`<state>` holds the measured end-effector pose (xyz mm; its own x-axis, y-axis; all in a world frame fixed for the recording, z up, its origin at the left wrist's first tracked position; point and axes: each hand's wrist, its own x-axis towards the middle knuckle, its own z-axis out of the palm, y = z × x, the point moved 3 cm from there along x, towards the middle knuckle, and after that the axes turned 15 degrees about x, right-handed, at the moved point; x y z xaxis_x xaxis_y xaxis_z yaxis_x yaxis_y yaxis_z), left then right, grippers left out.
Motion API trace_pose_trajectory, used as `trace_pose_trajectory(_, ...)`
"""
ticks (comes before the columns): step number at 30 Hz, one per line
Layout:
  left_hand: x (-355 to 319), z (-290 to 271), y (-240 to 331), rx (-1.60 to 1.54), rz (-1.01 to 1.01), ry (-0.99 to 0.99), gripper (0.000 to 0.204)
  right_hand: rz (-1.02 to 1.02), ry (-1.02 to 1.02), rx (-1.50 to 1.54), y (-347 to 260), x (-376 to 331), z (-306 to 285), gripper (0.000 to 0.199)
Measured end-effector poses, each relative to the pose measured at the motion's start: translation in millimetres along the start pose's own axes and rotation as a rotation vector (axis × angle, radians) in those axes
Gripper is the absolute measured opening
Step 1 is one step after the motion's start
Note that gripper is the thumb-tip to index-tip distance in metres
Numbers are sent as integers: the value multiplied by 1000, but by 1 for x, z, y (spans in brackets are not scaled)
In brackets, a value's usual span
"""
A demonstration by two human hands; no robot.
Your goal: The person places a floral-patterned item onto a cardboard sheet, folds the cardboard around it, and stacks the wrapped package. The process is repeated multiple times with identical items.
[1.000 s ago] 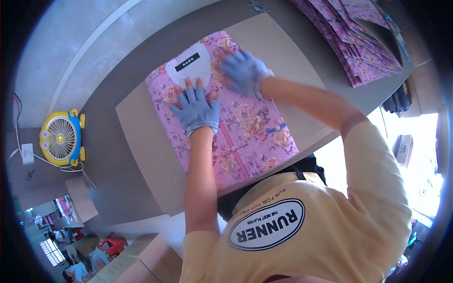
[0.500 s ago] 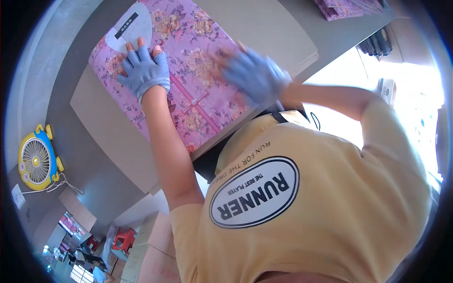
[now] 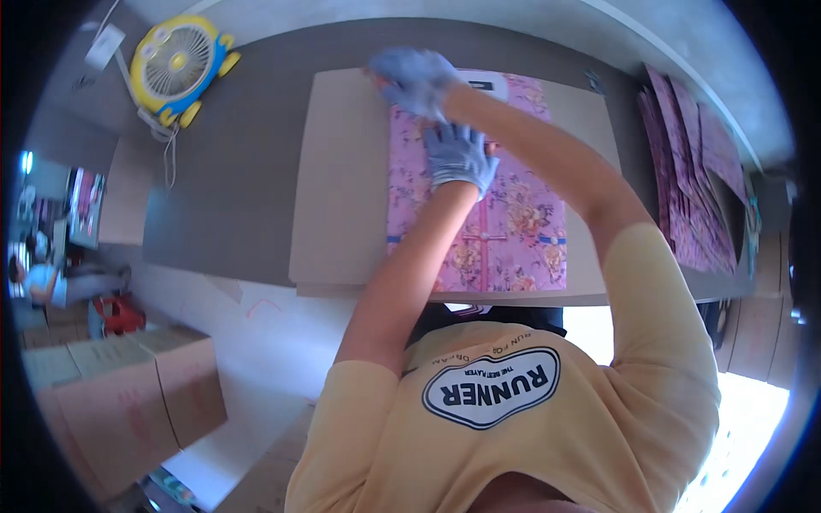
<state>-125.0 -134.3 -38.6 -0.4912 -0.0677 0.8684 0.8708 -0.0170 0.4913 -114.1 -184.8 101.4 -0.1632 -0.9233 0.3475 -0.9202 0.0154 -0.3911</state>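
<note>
Pink floral cloth [image 3: 505,227] lies flat on a tan board [image 3: 342,179] on the grey table [image 3: 231,162], long axis running straight away from the person, near edge at the table's front, far end by a white tag [image 3: 483,83]. Both hands gloved (blue). Left hand [image 3: 459,156] is palm-down, fingers spread, pressing on the cloth's centre line in its upper half, not gripping anything. Right hand [image 3: 413,79] reaches across over the left arm to the far-left corner of the cloth; it's blurred, so I cannot tell whether it pinches the edge or just rests there. The arms cross: right hand farther out and more to the left, left hand nearer the body. Stack of matching pink cloths [image 3: 684,171] sits well apart at the table's right end. Yellow fan [image 3: 178,64] at far left, cardboard boxes [image 3: 120,393] on the floor lower left.
</note>
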Motion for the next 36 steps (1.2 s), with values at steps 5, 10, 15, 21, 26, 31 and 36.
trace_pose_trajectory(5, -17, 60, 86, 1822, -732, -382, 54, 249, 57, -187, 125, 72, 75, 54)
trace_pose_trajectory(10, -78, 102, 181, 1548, -770, -341, 55, 160, 2, -306, 93, 56, 105, 61)
trace_pose_trajectory(15, -80, 105, 185, 1544, -794, -393, 59, -27, -748, -32, -69, -19, 120, 66)
trace_pose_trajectory(21, -94, 119, 171, 1510, -543, -389, 60, -646, -330, 582, -150, -145, 154, 45)
trace_pose_trajectory(26, -100, 108, 190, 1538, -707, -457, 56, 250, -136, 474, -136, -174, 94, 44)
trace_pose_trajectory(31, -72, 122, 190, 1706, -527, -646, 49, 325, 138, -178, 52, -271, -25, 56)
trace_pose_trajectory(36, -77, 120, 197, 1708, -377, -637, 48, 391, 44, -396, 166, -216, -47, 64)
